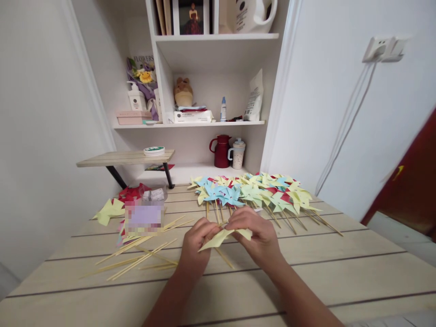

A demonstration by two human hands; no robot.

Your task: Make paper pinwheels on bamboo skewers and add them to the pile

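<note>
A pale yellow paper pinwheel [220, 239] is pinched between my two hands over the middle of the table. My left hand [198, 243] grips its left side with bent fingers. On the other side, my right hand [256, 234] is closed on the paper, thumb underneath and fingers over the top. Below the paper a thin wooden stick [225, 258] shows; whether it is joined to the pinwheel I cannot tell. My fingers hide the pinwheel's centre. Just beyond my hands lie many finished-looking pinwheels [252, 193] on sticks, in yellow, blue, green and red.
Loose wooden sticks [143, 261] lie crossed at the left. Behind them are a yellow paper piece [108, 212], red paper pieces [131, 194] and a clear plastic container [153, 195]. A small raised shelf [127, 157] stands at the back left, before a white shelf unit [211, 125].
</note>
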